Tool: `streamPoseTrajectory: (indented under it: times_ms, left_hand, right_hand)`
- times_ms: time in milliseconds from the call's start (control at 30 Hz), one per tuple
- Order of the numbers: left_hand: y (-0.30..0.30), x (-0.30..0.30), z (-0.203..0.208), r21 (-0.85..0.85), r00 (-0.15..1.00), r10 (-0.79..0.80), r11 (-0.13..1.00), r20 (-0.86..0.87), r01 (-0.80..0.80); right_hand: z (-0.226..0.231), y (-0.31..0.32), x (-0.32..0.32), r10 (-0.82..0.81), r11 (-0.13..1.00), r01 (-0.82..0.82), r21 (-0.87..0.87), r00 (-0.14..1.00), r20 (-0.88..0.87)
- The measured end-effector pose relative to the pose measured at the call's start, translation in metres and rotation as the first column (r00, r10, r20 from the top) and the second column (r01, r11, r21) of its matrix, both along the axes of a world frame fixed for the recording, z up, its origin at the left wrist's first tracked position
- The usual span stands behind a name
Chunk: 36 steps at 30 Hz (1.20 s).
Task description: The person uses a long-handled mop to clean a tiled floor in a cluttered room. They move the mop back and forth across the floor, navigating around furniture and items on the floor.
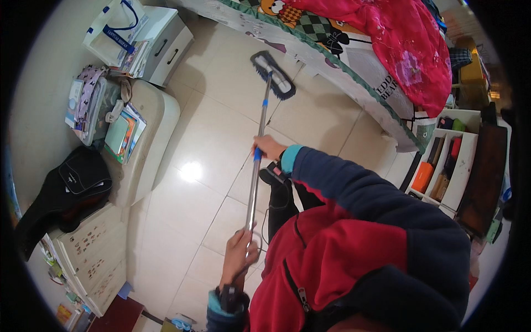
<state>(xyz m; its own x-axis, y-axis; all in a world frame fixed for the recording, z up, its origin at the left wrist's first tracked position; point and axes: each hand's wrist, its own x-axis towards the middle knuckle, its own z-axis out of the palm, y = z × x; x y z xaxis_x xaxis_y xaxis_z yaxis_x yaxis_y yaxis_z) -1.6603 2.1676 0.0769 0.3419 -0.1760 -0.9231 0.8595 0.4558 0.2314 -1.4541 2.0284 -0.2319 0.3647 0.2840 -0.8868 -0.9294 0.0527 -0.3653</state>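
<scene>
A long-handled flat mop [255, 180] slants across the floor away from me. Its silver pole has blue collars, and its dark fringed head [274, 75] lies on the tiles near the bed. Lower on the pole, close to my body, my left hand [241, 252] is wrapped round it. My right hand [269, 147] grips the pole farther up, beside a blue collar, with the arm reaching across from the right. Both hands are closed on the same pole. My dark shoe [272, 174] shows just below the right hand.
Pale floor tiles [191, 127] stretch between the furniture. A bed with a patterned skirt and a red quilt [406, 61] stands at the far right. Along the left are a white drawer cabinet [166, 50], a cream table [157, 113] with books, and a black instrument case [61, 188]. Shelves [451, 166] stand right.
</scene>
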Motion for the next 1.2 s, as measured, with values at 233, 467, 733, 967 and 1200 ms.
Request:
streamPoseTrajectory:
  times_ms: [233, 467, 733, 967, 1200]
  left_hand:
    - [0.011, 0.079, -0.034, -0.057, 0.991, 0.099, 0.994, 0.086, -0.094]
    - [0.056, 0.106, -0.018, -0.07, 0.963, 0.27, 0.961, 0.018, -0.269]
    - [0.077, 0.258, -0.062, -0.086, 0.912, 0.394, 0.918, 0.111, -0.386]
    - [0.082, 0.312, -0.093, -0.225, 0.891, 0.452, 0.874, 0.05, -0.431]
    - [0.075, 0.303, -0.086, -0.251, 0.973, 0.231, 0.941, -0.011, -0.227]
  right_hand:
    - [0.011, 0.025, 0.079, -0.099, 0.985, 0.106, -0.137, 0.993, 0.06]
    - [0.029, 0.11, 0.106, 0.098, 0.992, -0.094, -0.084, 0.994, 0.051]
    - [-0.018, 0.18, 0.289, 0.288, 0.957, -0.282, -0.061, 0.951, 0.116]
    - [-0.064, 0.187, 0.368, 0.351, 0.935, -0.347, -0.065, 0.935, 0.048]
    - [-0.022, 0.121, 0.335, 0.313, 0.929, -0.287, -0.236, 0.946, 0.081]
